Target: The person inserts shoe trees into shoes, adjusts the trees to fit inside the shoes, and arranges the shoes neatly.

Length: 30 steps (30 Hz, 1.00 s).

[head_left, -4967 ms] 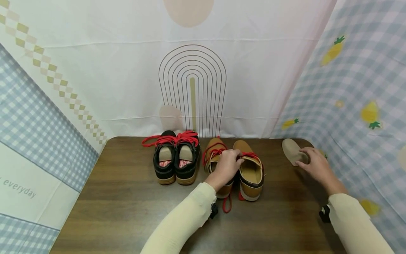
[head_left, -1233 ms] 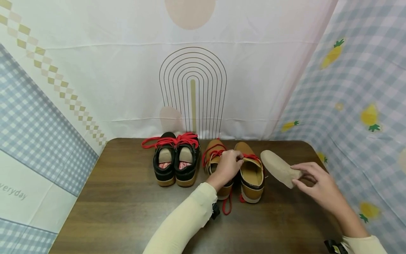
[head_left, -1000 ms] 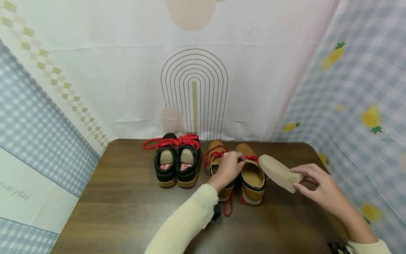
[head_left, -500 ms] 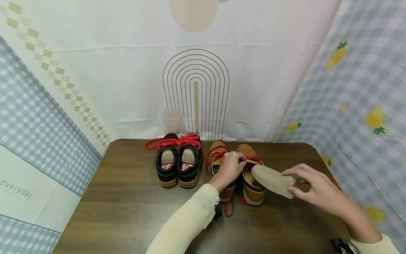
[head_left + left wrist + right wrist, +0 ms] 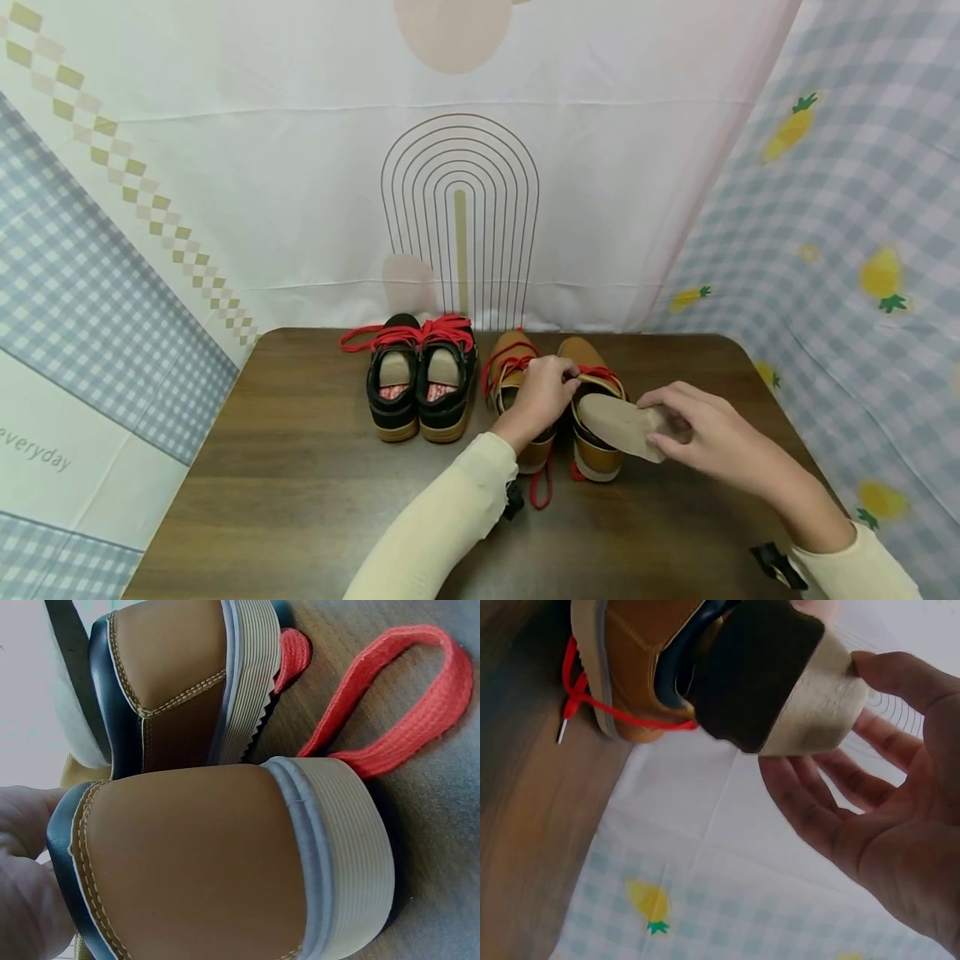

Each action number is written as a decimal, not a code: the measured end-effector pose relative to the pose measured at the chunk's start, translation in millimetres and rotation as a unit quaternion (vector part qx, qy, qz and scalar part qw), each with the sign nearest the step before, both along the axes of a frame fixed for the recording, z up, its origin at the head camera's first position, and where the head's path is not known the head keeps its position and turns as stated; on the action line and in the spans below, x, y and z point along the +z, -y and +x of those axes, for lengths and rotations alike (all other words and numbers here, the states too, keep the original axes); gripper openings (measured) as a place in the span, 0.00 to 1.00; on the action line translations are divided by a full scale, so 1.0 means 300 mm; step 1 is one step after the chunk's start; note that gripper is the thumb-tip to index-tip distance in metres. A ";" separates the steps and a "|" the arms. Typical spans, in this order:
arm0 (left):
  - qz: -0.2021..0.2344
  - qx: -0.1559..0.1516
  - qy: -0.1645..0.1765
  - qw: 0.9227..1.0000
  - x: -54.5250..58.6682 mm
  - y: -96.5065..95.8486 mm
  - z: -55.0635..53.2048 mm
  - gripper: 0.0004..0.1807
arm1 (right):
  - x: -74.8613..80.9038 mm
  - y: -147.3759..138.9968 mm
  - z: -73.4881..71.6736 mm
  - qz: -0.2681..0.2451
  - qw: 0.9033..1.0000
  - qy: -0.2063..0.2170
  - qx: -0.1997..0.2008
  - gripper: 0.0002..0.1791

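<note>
A beige moulded shoe insert [image 5: 617, 427] slants over the opening of the right tan shoe [image 5: 597, 463], its rounded end within the collar. My right hand [image 5: 712, 433] pinches the insert's wider end between thumb and fingers; the right wrist view shows the insert's dark hollow underside [image 5: 750, 675]. My left hand [image 5: 536, 392] reaches across the left tan shoe [image 5: 534, 457] and pinches the right tan shoe at its tongue. The heel of the left tan shoe [image 5: 195, 855] fills much of the left wrist view. The inside of the right tan shoe is mostly hidden under the insert.
A pair of black shoes [image 5: 442, 421] with red laces stands to the left, a beige insert [image 5: 443, 367] in each. A red lace loop [image 5: 542, 492] lies behind the tan shoes' heels. The wooden table [image 5: 300, 500] is bounded by fabric at the back and sides.
The right hand has picked up the insert from the table's back right and brought it left over the right tan shoe. The left hand has stayed at that shoe's tongue.
</note>
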<state>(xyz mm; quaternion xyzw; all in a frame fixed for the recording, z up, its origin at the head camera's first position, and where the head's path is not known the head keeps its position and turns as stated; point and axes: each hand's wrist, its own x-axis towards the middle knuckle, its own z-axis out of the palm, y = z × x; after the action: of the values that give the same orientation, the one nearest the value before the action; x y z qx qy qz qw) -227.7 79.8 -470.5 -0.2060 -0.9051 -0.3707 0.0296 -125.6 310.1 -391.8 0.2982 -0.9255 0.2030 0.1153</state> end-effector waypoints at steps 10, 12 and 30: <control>-0.004 0.002 -0.006 1.000 0.000 0.000 -0.002 0.05 | 0.001 0.069 -0.020 0.019 0.997 0.053 -0.054 0.18; -0.004 0.002 -0.005 1.000 0.001 0.000 -0.001 0.05 | 0.009 0.080 -0.024 0.027 0.995 0.068 -0.067 0.17; -0.020 0.001 -0.010 1.000 0.002 -0.003 -0.007 0.05 | 0.014 0.170 -0.112 0.061 0.978 0.167 -0.110 0.20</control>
<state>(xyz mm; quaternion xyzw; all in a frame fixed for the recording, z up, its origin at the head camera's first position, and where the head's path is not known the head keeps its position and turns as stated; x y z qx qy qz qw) -229.8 80.6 -470.0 -0.2096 -0.9122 -0.3503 0.0345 -159.1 259.1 -387.5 0.1635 -0.9694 0.1790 -0.0377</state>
